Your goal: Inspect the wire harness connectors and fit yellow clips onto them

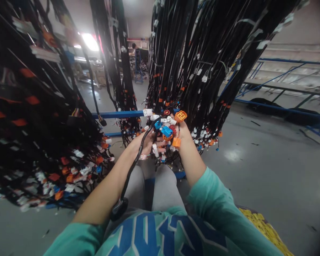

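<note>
While black cables (170,53) hang, a blue rack (293,61) stands on grey floor (269,177).

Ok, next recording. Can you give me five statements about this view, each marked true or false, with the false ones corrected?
1. The left hand and the right hand are both at a cluster of connectors. True.
2. The cluster is all one colour. False: it includes blue, orange, white and red pieces.
3. The teal sleeves reach down to the wrists. False: the forearms are bare.
4. Black cable bundles hang on both sides of the view. True.
5. A yellow pile is at the lower left of the picture. False: the yellow pile is at the lower right.
</note>
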